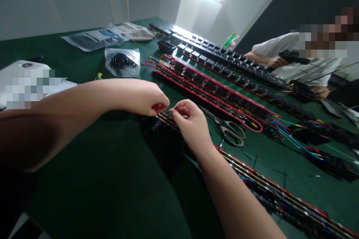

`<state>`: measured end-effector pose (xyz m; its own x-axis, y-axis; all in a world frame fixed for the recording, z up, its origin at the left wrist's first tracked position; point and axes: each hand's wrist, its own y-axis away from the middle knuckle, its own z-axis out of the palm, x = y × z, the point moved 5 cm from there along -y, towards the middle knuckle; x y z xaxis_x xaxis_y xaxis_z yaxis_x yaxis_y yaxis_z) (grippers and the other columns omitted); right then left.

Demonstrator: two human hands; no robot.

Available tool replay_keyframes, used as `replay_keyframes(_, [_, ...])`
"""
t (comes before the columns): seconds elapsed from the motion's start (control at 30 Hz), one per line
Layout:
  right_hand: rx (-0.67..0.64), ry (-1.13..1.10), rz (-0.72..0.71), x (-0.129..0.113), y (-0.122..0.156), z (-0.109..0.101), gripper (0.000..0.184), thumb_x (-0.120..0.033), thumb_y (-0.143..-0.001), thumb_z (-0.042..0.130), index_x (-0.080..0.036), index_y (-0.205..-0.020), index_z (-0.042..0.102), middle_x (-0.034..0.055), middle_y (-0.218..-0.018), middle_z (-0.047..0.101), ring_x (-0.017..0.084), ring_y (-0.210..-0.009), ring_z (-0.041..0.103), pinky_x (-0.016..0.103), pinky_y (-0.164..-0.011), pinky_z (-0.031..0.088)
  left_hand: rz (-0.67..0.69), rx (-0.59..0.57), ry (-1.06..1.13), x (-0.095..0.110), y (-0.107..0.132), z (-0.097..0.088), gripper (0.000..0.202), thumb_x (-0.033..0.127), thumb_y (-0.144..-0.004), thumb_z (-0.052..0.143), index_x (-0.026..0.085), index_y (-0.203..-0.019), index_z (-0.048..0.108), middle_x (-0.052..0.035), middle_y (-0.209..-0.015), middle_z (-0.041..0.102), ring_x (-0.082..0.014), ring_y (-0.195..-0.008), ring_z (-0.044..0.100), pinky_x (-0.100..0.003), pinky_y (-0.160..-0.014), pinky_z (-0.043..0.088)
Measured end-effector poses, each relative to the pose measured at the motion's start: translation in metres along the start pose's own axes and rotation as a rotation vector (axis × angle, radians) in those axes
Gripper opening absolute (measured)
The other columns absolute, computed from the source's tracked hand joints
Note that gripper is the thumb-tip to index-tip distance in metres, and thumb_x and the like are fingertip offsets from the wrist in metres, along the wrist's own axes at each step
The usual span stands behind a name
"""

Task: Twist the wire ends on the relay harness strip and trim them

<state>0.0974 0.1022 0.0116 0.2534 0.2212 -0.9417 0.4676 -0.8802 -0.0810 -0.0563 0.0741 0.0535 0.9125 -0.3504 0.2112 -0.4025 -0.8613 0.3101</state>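
A long strip of bundled wires (269,190), with gold, red and blue strands, runs diagonally over the green table below my hands. At its far end my left hand (155,101) is closed with curled fingers, and whatever is in them is hidden. My right hand (190,119) sits just beside it, thumb and forefinger pinched on a thin black strand that looks like a cable tie. Grey-handled scissors (234,133) lie just beyond my right wrist. A clear bag of black cable ties (123,62) rests further back on the table.
A red-wired strip assembly (207,86) lies beyond my hands, with black strip assemblies (241,80) behind it. Plastic packaging (95,38) is at the back left, a white object (25,78) at far left. A co-worker in a white sleeve (280,46) works opposite. Cut tie scraps (284,173) lie at right.
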Motion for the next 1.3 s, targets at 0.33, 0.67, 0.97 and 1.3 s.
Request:
replay_keyframes(0.33, [-0.049,0.176,-0.043,0.0,-0.005,0.004,0.004,-0.019,-0.079,0.065,-0.023,-0.078,0.064,-0.0031,-0.076,0.065,0.015,-0.076,0.061,0.03,-0.075,0.047,-0.041,-0.092,-0.066,0.018,0.004,0.005,0.013,0.031,-0.082,0.064,0.021,-0.082,0.073,-0.0039,-0.079,0.071,-0.0128,-0.061,0.057,-0.025,-0.056,0.036])
replay_keyframes(0.67, [-0.069,0.23,-0.071,0.002,-0.004,0.007,0.004,-0.021,-0.081,0.066,-0.023,-0.079,0.068,-0.0021,-0.078,0.068,0.016,-0.076,0.063,0.03,-0.072,0.046,-0.272,0.037,-0.25,0.022,0.003,0.028,0.02,0.031,-0.083,0.061,0.018,-0.082,0.077,-0.0091,-0.066,0.068,-0.0198,-0.061,0.065,-0.029,-0.063,0.046])
replay_keyframes(0.97, [-0.127,0.185,-0.1,0.001,-0.002,0.009,0.006,-0.024,-0.083,0.065,-0.023,-0.081,0.07,-0.0029,-0.079,0.071,0.015,-0.077,0.066,0.028,-0.073,0.05,-0.3,-0.096,-0.235,0.032,0.013,0.004,0.03,0.028,-0.089,0.049,0.02,-0.091,0.078,-0.012,-0.086,0.075,-0.0238,-0.071,0.067,-0.032,-0.062,0.041])
replay_keyframes(1.3, [-0.129,0.257,-0.113,-0.003,-0.001,0.008,0.008,-0.022,-0.084,0.068,-0.022,-0.084,0.076,0.0022,-0.086,0.076,0.02,-0.085,0.069,0.033,-0.079,0.051,-0.033,0.063,-0.183,0.033,0.007,-0.005,0.03,0.032,-0.091,0.051,0.023,-0.089,0.08,-0.0065,-0.091,0.076,-0.018,-0.078,0.065,-0.028,-0.072,0.043])
